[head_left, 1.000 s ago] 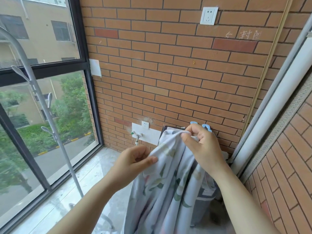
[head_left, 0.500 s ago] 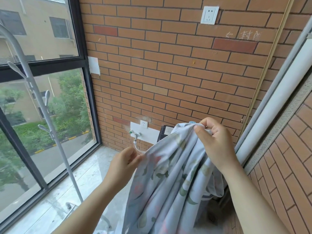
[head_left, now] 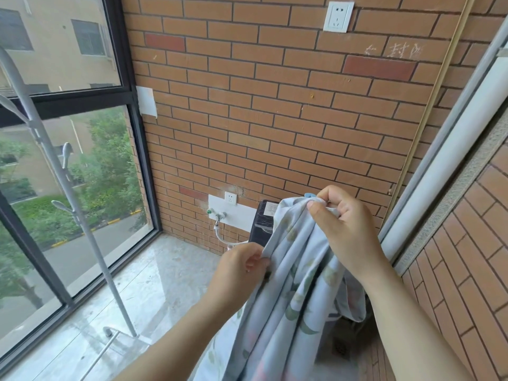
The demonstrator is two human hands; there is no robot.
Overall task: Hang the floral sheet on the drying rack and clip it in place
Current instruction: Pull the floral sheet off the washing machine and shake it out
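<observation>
We face a far brick wall [head_left: 275, 119], rough and orange with a few darker red bricks. It carries a white socket [head_left: 337, 16] high up and a smaller socket [head_left: 230, 198] low down on a white plate. Just under that plate, a metal tap [head_left: 218, 215] feeds a pale curved hose [head_left: 218, 236]. A dark boxy appliance [head_left: 261, 224] stands near the wall, partly hidden behind the floral sheet [head_left: 288, 298].

To the left is the drying rack [head_left: 82, 224], a slim grey pole with rounded pegs. It rises from the glossy marbled floor [head_left: 154, 284] in front of the black-framed window [head_left: 82, 101], well apart from the sheet. A smooth white pipe [head_left: 450, 160] runs up the right side.

The sheet is soft pale blue cloth with green leaves and pink blooms, and it hangs in long folds at the near right. Our right hand [head_left: 346, 229] grips its bunched top edge with curled fingers. Something blue [head_left: 309, 195] peeks out beside them, too hidden to identify. Our left hand [head_left: 239, 268] pinches a side fold lower down.
</observation>
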